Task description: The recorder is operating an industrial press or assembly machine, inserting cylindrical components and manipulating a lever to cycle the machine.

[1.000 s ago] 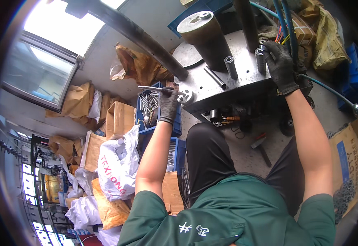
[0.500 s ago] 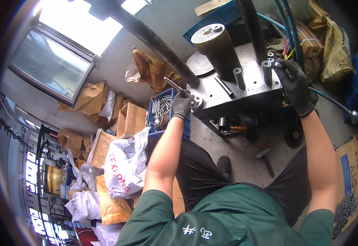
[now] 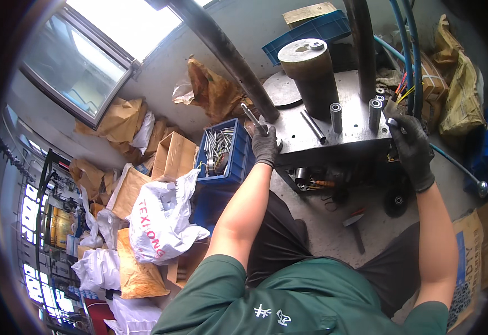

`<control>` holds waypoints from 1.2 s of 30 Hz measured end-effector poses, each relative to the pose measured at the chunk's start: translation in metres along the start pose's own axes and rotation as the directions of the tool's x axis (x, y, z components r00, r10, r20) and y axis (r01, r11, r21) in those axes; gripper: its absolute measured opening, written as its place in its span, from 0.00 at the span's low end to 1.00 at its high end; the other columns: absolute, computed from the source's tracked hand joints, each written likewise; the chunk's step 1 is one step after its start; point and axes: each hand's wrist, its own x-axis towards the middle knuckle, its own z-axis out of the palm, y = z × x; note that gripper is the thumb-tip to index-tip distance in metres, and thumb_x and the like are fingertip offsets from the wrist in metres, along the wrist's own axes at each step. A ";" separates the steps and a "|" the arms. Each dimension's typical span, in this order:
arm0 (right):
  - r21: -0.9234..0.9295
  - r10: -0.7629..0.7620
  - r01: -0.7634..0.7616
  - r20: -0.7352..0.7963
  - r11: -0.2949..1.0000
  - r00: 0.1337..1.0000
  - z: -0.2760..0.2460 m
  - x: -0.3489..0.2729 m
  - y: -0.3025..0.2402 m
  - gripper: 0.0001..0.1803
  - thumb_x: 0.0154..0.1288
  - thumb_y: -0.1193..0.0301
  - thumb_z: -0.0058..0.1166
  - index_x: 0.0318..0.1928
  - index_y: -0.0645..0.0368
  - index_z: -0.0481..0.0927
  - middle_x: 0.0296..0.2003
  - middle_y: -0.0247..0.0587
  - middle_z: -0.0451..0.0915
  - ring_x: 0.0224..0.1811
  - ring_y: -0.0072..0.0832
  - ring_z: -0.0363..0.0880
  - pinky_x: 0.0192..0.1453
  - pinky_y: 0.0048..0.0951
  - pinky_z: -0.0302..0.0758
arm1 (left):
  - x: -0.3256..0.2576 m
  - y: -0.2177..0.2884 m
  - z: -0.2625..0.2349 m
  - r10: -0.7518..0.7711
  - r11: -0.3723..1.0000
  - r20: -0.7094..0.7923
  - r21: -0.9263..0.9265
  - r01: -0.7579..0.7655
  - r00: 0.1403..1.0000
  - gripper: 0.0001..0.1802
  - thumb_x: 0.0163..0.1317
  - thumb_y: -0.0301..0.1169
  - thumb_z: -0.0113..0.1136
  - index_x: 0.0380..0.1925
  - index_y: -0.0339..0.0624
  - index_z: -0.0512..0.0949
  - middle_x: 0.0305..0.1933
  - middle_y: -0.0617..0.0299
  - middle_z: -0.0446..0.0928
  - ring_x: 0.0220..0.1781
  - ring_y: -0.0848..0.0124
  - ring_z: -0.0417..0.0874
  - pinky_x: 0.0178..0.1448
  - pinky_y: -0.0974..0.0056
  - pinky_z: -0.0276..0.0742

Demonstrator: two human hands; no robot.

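My left hand (image 3: 265,148), in a dark glove, is closed around a slim metal shaft (image 3: 249,114) at the left front corner of the steel press table (image 3: 297,137). Off the table's right front corner, my gloved right hand (image 3: 412,149) pinches a small shiny metal ring (image 3: 390,122), apparently a bearing. Loose bearings (image 3: 380,96) lie at the table's right edge, beyond that hand. Two upright cylinders stand on the plate, one in the middle (image 3: 336,118) and one at the right (image 3: 374,114), each with a ring-shaped top. A metal rod (image 3: 313,127) lies beside the middle one.
A thick steel cylinder (image 3: 310,78) stands between the press columns (image 3: 221,53). Left of the table is a blue crate (image 3: 239,148) of metal shafts, near cardboard boxes and bags (image 3: 163,218). A hammer (image 3: 357,231) lies on the floor. A ball-ended lever (image 3: 482,186) sticks out at right.
My right hand has drawn back from the loose bearings toward me, with the ring in its fingers. The left hand keeps the shaft and covers the table corner more. The whole view has shifted slightly.
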 end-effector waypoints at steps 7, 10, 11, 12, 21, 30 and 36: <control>0.233 0.272 -0.297 0.135 0.926 0.953 -0.028 -0.021 -0.044 0.10 0.76 0.80 0.62 0.55 0.62 0.84 0.47 0.39 0.83 0.48 0.23 0.81 0.54 0.27 0.78 | -0.002 0.021 -0.003 0.005 0.944 -0.039 0.329 0.008 0.999 0.14 0.67 0.37 0.64 0.48 0.43 0.86 0.44 0.47 0.89 0.50 0.50 0.91 0.57 0.51 0.84; 0.088 0.199 -0.217 0.175 0.972 0.964 -0.042 -0.025 -0.061 0.11 0.75 0.83 0.61 0.55 0.62 0.84 0.47 0.38 0.83 0.49 0.26 0.81 0.57 0.29 0.78 | -0.003 0.023 -0.006 0.062 0.896 0.011 0.440 -0.061 0.998 0.14 0.67 0.38 0.64 0.48 0.44 0.86 0.45 0.47 0.89 0.52 0.49 0.91 0.58 0.50 0.85; -0.005 0.165 -0.167 0.185 0.986 0.969 -0.046 -0.026 -0.064 0.12 0.74 0.83 0.60 0.55 0.62 0.84 0.47 0.38 0.83 0.50 0.27 0.82 0.57 0.30 0.78 | -0.002 0.022 -0.007 0.059 0.895 0.016 0.443 -0.060 0.998 0.14 0.67 0.38 0.64 0.48 0.44 0.86 0.46 0.47 0.89 0.52 0.49 0.91 0.58 0.50 0.85; 0.041 0.168 -0.180 0.198 0.983 0.966 -0.047 -0.028 -0.067 0.12 0.75 0.84 0.60 0.55 0.62 0.84 0.48 0.38 0.83 0.50 0.27 0.82 0.57 0.30 0.77 | -0.002 0.021 -0.007 0.063 0.893 0.013 0.446 -0.062 0.998 0.15 0.65 0.38 0.66 0.48 0.44 0.86 0.45 0.48 0.89 0.51 0.49 0.91 0.58 0.50 0.85; 0.095 0.326 -0.354 0.226 0.930 0.918 -0.063 -0.039 -0.068 0.13 0.76 0.82 0.60 0.58 0.62 0.84 0.49 0.38 0.82 0.50 0.25 0.81 0.57 0.28 0.79 | -0.001 0.026 -0.010 0.007 0.924 0.048 0.383 -0.025 0.999 0.13 0.67 0.36 0.61 0.47 0.46 0.86 0.47 0.46 0.89 0.52 0.50 0.90 0.58 0.48 0.85; 0.101 0.303 -0.338 0.260 0.936 0.917 -0.054 -0.054 -0.050 0.11 0.79 0.79 0.59 0.58 0.62 0.83 0.52 0.36 0.83 0.52 0.23 0.83 0.59 0.28 0.79 | 0.001 0.018 -0.013 0.201 0.834 0.130 0.497 -0.239 0.971 0.13 0.65 0.36 0.62 0.46 0.45 0.86 0.42 0.47 0.89 0.48 0.51 0.92 0.55 0.50 0.86; 0.325 0.509 -0.637 0.399 0.699 0.763 0.011 -0.038 -0.043 0.12 0.80 0.80 0.53 0.60 0.63 0.78 0.53 0.40 0.83 0.52 0.25 0.86 0.57 0.28 0.83 | 0.002 0.020 -0.008 0.169 0.721 0.170 0.651 -0.239 0.971 0.19 0.64 0.40 0.63 0.53 0.46 0.84 0.55 0.45 0.86 0.58 0.48 0.88 0.62 0.49 0.84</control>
